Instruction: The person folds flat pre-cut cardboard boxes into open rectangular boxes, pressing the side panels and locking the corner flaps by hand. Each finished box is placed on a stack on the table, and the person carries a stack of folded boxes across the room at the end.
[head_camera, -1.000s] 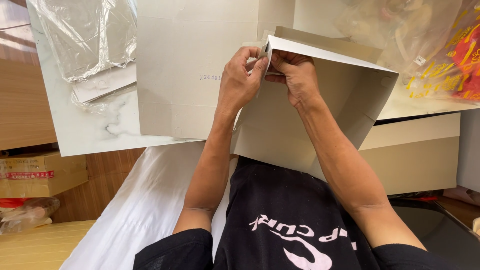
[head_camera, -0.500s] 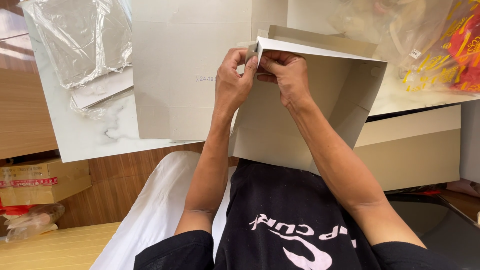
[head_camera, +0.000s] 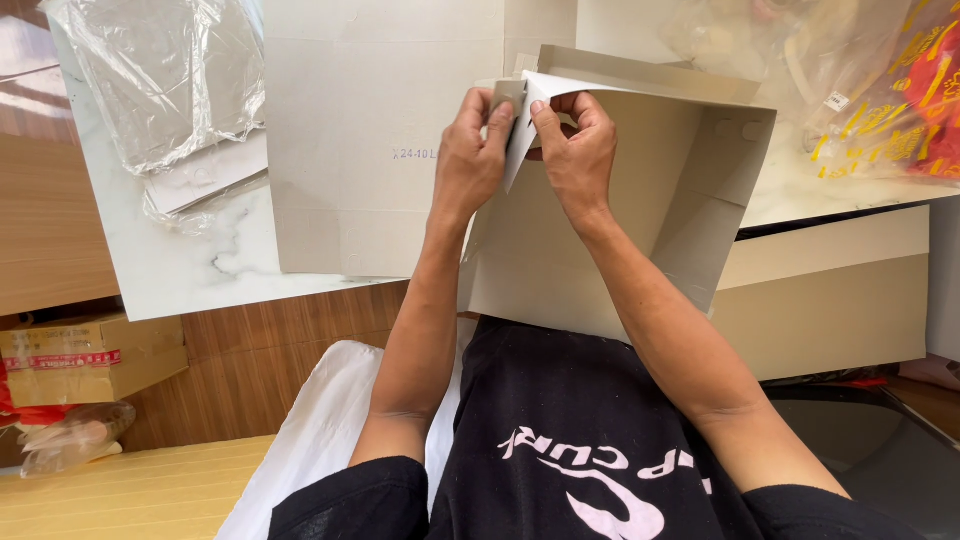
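A half-folded grey cardboard box (head_camera: 640, 210) with a white outer face leans over the table edge towards my chest. My left hand (head_camera: 472, 160) and my right hand (head_camera: 575, 150) pinch its upper left corner together, thumbs on the folded flap. The box's right wall stands up and its inside faces me. A flat grey cardboard sheet (head_camera: 350, 150) lies on the table just left of my left hand.
A white marble-patterned tabletop (head_camera: 190, 260) bears a clear plastic bag (head_camera: 170, 80) over white sheets. Folded boxes (head_camera: 830, 290) are stacked at right, red-and-yellow packets (head_camera: 900, 90) behind them. A brown carton (head_camera: 90, 355) sits low at left. White cloth (head_camera: 320, 430) covers my lap.
The box corner and both hands have risen slightly and shifted left in view; my fingers have closed tighter on the flap.
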